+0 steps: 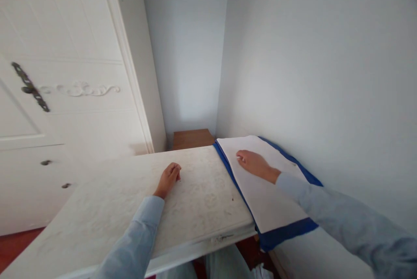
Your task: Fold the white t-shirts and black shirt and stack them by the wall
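Note:
My left hand [168, 179] is a loose fist resting on or just above the worn white tabletop [202, 200]; nothing shows in it. To its right, my right hand [254, 164] is closed over a white sheet [276, 209]. A small pale spot shows at its curled fingers, too small to name. Beneath the sheet lies a blue cloth or mat [286, 233], its edges sticking out along the sides and front. Sheet and blue layer cover the table's right end and hang over the front edge.
A white cabinet [81, 122] with dark metal handles stands at the left. Behind the table is a brown wooden surface [192, 139] in the corner. A pale wall [309, 74] rises close along the right side. My legs [224, 264] are below the table's front edge.

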{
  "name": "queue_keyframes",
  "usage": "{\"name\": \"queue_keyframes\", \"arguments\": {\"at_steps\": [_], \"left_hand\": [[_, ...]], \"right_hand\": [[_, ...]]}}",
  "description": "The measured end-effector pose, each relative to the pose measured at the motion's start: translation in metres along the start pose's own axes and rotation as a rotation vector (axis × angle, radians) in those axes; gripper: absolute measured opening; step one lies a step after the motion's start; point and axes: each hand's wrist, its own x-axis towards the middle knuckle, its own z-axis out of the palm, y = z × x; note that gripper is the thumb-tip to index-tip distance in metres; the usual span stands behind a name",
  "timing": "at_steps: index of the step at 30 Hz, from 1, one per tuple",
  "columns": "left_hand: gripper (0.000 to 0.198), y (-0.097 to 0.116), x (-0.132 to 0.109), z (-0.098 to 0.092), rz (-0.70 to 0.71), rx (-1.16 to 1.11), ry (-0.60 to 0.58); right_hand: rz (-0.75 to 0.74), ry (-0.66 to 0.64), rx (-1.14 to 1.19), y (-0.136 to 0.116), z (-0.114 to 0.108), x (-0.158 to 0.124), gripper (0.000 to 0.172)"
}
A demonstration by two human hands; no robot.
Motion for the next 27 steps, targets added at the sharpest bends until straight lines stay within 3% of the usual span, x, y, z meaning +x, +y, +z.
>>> {"name": "queue_keyframes", "arguments": {"at_steps": [3, 5, 8, 11, 16, 18, 20, 22, 25, 26, 27], "left_hand": [[0.031, 0.0, 0.001, 0.002, -0.016, 0.0, 0.027], [0.03, -0.001, 0.002, 0.004, -0.024, -0.001, 0.05], [0.028, -0.003, 0.002, 0.005, -0.028, 0.021, 0.064], [0.026, -0.002, 0.002, 0.006, -0.025, 0.046, 0.078], [0.025, 0.003, -0.001, 0.004, -0.06, 0.02, 0.149], [0.025, 0.006, -0.002, 0.003, -0.075, 0.013, 0.192], [0.024, 0.007, -0.002, 0.003, -0.086, 0.008, 0.233], [0.024, 0.009, -0.003, 0.006, -0.099, -0.013, 0.262], [0.029, 0.014, -0.01, 0.013, -0.122, -0.083, 0.273], [0.033, 0.019, -0.015, 0.015, -0.132, -0.11, 0.27], [0.037, 0.025, -0.021, 0.017, -0.14, -0.143, 0.257]], "right_hand": [[0.322, -0.128, -0.348, 0.088, -0.046, -0.02, 0.034], [0.453, -0.279, -0.376, 0.131, -0.065, -0.036, 0.034], [0.362, -0.359, -0.243, 0.164, -0.074, -0.062, 0.023], [0.238, -0.312, -0.143, 0.168, -0.068, -0.083, 0.015], [0.274, -0.355, -0.219, 0.141, -0.057, -0.091, 0.01], [0.217, -0.365, -0.177, 0.119, -0.066, -0.081, 0.015], [0.135, -0.304, -0.008, 0.088, -0.09, -0.064, 0.021], [0.017, -0.068, 0.3, 0.049, -0.127, -0.038, 0.025], [-0.236, 0.577, 0.793, -0.016, -0.188, 0.008, 0.031], [-0.322, 0.707, 0.862, -0.036, -0.204, 0.024, 0.035], [-0.394, 0.716, 0.887, -0.056, -0.216, 0.039, 0.039]]}}
